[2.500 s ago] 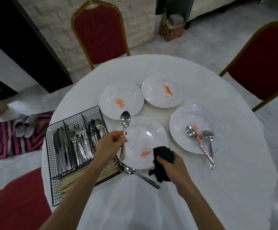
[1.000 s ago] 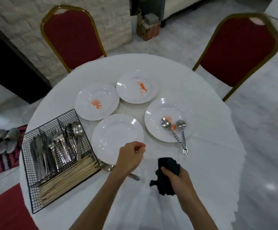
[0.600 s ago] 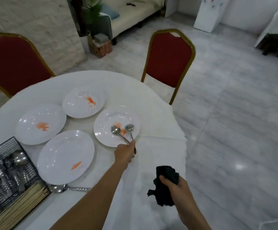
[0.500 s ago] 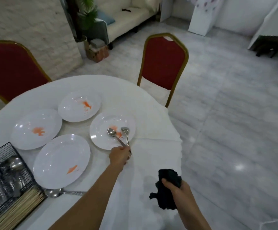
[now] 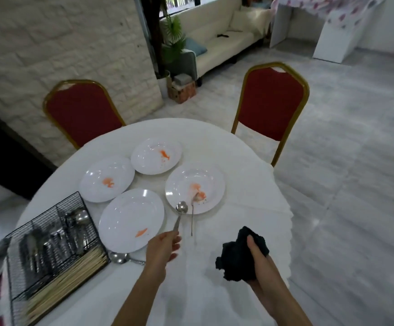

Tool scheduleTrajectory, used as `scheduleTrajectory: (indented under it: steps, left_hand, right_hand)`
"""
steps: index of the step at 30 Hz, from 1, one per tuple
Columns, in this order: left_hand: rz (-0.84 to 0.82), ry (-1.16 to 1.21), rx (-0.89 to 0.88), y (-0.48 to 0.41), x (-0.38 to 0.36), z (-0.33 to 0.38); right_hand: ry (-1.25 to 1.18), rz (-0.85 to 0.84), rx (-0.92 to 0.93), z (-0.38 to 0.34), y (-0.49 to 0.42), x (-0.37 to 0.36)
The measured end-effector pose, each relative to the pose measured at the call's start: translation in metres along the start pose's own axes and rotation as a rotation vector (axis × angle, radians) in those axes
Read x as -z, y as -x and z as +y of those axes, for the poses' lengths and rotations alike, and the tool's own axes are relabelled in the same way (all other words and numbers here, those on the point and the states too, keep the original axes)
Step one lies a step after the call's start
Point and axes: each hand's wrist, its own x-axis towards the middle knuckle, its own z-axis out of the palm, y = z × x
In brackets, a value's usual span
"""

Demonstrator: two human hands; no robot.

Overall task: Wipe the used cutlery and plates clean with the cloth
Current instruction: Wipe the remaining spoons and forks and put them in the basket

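soft daylight, blurred left edge, wide-angle bending at edges.

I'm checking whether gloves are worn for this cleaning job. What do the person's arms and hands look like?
Both are bare. The left hand and right hand wear no gloves, and no ring, watch or bracelet shows. The left forearm and right forearm are uncovered down to the frame's lower edge; no sleeve is in view.

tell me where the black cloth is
Head view, lower right: the black cloth is bunched in the right hand over the table, just nearer than the rightmost plate.
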Motion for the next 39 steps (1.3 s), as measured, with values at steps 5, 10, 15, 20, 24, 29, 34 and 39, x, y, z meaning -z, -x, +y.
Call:
scheduleTrajectory:
  steps: [5,10,15,20,24,29,34,39]
  left_hand:
    - [-0.180,-0.172,-0.153,0.070,-0.013,-0.011]
    - [-0.263,-0.359,-0.316,0.106,-0.029,-0.033]
    - [-0.296,-0.357,-0.322,0.110,-0.012,-0.024]
    - [-0.350,-0.396,-0.306,0.107,0.006,-0.015]
    - [-0.349,-0.381,-0.251,0.099,0.028,0.002]
    - [-0.038,-0.293,-0.316,0.071,0.056,0.020]
    - [-0.033,-0.381,-0.375,0.058,0.066,0.028]
    - [-0.120,-0.347,-0.328,0.062,0.067,0.019]
  right_hand:
    - [-0.074,-0.059,-0.096,0.003,-0.005,-0.042]
    - [-0.062,-0.087,-0.184,-0.001,-0.020,-0.068]
    - [-0.089,-0.041,-0.130,-0.008,-0.033,-0.068]
    - [-0.052,-0.025,-0.012,-0.003,-0.037,-0.058]
    - [0.161,-0.094,0.070,-0.013,-0.038,-0.041]
    - [0.846,-0.346,0.157,-0.025,-0.027,-0.045]
    - [1.183,-0.627,0.085,-0.008,-0.008,-0.070]
    - [0.999,-0.639,0.063,-0.006,0.000,-0.069]
